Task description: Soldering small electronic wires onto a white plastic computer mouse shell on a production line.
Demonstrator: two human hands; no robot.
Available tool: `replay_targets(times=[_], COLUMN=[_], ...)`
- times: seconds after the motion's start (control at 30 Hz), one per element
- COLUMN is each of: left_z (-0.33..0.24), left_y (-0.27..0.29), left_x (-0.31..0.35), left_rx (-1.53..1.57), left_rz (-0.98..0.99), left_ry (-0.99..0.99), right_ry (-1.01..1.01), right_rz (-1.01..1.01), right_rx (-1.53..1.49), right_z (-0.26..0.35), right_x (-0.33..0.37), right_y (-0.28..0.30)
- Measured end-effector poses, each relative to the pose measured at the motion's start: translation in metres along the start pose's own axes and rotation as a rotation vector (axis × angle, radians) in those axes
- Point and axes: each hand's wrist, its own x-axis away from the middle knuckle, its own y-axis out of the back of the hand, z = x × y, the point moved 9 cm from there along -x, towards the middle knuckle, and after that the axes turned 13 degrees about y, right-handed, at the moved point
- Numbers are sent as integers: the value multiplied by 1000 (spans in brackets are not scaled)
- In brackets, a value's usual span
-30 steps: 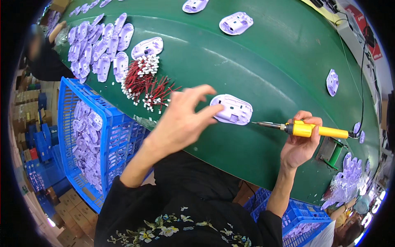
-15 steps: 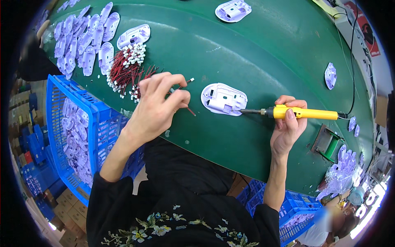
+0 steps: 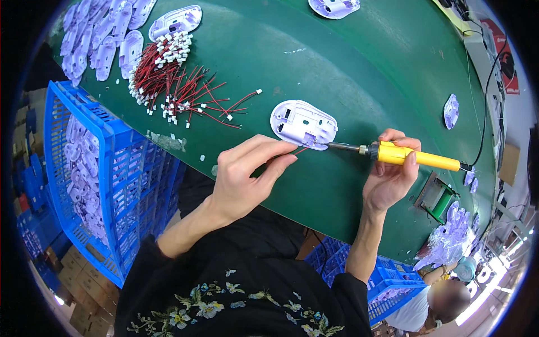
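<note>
A pale lilac plastic shell [image 3: 297,119] with small dark slots lies flat on the green table in front of me. My right hand [image 3: 387,182] grips a yellow soldering iron [image 3: 432,159], its tip at the shell's lower right edge. Just below that edge, my left hand [image 3: 244,177] pinches a thin red wire [image 3: 302,150] between thumb and fingers. The wire's end reaches the shell near the iron's tip; whether they touch I cannot tell. Left of the shell spreads a heap of red and black wires [image 3: 157,73] with white connectors.
More lilac shells [image 3: 104,42] are piled at the far left. A blue crate [image 3: 115,163] of shells stands left of the table [image 3: 348,196]. At right are a green solder spool on a stand [image 3: 439,205] and bagged parts [image 3: 449,233]. A co-worker sits at lower right.
My left hand has moved right from the wire heap to the shell, bringing a red wire. The iron stays at the shell's edge. The whole view has shifted slightly.
</note>
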Motion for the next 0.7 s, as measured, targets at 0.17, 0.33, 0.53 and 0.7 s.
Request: replay_targets(times=[0.17, 0.33, 0.53, 0.7], left_z=[10, 9, 8, 6], left_y=[-7, -13, -14, -18], left_x=[3, 2, 2, -1], left_rx=[-34, -73, -74, -99], left_rz=[-61, -50, -61, -41], left_ry=[53, 10, 4, 6], right_ry=[17, 28, 50, 72], right_rz=[69, 56, 76, 79], right_rx=[30, 82, 107, 104], right_z=[1, 0, -1, 2], right_x=[1, 2, 1, 1], right_y=[-1, 0, -2, -3])
